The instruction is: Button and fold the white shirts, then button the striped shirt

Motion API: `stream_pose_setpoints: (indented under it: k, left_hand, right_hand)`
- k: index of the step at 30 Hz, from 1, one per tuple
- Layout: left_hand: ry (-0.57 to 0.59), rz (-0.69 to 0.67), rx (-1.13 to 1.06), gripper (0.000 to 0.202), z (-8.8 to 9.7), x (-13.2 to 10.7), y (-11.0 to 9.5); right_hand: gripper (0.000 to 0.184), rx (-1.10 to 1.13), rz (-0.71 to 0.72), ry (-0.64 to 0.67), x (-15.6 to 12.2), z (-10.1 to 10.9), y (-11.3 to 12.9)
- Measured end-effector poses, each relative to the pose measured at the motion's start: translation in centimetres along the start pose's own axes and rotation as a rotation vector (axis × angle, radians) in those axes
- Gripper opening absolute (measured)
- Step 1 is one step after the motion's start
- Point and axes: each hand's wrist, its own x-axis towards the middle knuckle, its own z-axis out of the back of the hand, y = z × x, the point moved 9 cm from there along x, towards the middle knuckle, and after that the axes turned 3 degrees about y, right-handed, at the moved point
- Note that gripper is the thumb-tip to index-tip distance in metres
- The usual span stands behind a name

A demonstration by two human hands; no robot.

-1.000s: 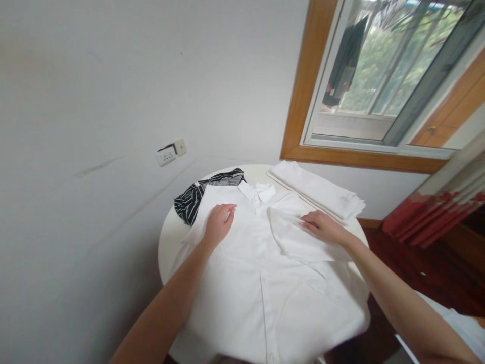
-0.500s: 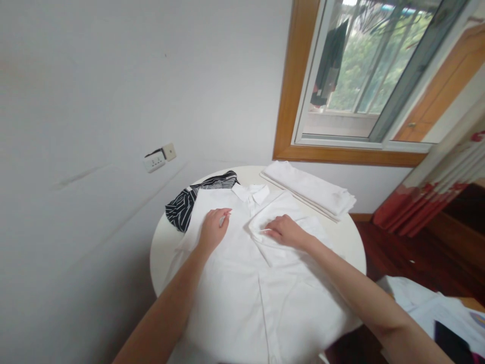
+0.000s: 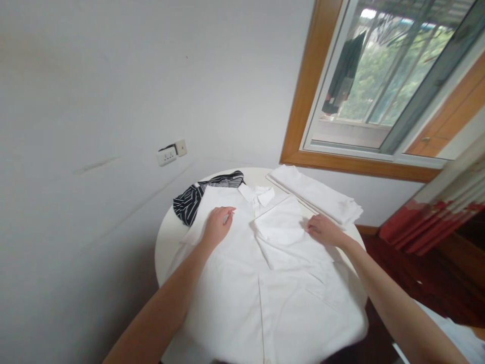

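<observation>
A white button-front shirt (image 3: 235, 283) lies spread over the round white table (image 3: 163, 241), collar (image 3: 255, 193) toward the wall. Its right side is partly folded inward, with the folded-over part (image 3: 282, 222) beside the button placket. My left hand (image 3: 219, 223) is at the shirt's left chest, thumb and fingers loosely bent and slightly apart, with no cloth visible between them. At the outer edge of the fold, my right hand (image 3: 324, 228) has its fingers together on the shirt's cloth; the fingertips are partly hidden.
A folded white garment stack (image 3: 314, 192) lies at the table's back right. Black-and-white striped cloth (image 3: 186, 205) is bunched at the back left. Behind stand the wall with a socket (image 3: 166, 156) and a wood-framed window (image 3: 364, 159). A curtain (image 3: 424, 217) hangs at right.
My right hand has moved right, from the inner part of the fold to its outer edge. My left hand stays at about the same spot on the shirt. The view has shifted slightly left.
</observation>
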Motion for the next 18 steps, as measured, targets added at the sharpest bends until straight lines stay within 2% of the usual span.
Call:
stream_pose_setpoints:
  k: [4, 7, 9, 11, 14, 18]
  left_hand:
    - [0.004, -0.020, 0.009, 0.023, -0.2, -0.1, -0.6]
    - [0.006, -0.034, 0.012, 0.023, -0.2, 0.1, -1.6]
    - [0.015, -0.053, 0.001, 0.024, 0.0, 0.3, -2.6]
    - [0.028, -0.073, -0.021, 0.024, 0.7, 0.3, -3.8]
    - [0.037, -0.087, -0.049, 0.023, 2.6, -0.3, -5.9]
    - [0.020, -0.092, -0.058, 0.021, 6.0, -3.1, -8.8]
  right_hand:
    - [0.023, 0.235, -0.004, 0.020, -0.4, 2.3, 3.3]
    - [0.021, 0.448, 0.075, 0.020, 0.0, 4.3, 7.5]
    - [0.024, 0.569, 0.140, 0.021, 0.8, 4.7, 10.4]
    - [0.027, 0.684, 0.195, 0.039, 2.0, 4.1, 13.1]
    - [0.031, 0.836, 0.225, 0.073, 4.1, 1.8, 16.5]
    - [0.032, 1.022, 0.246, 0.142, 6.0, -1.6, 20.1]
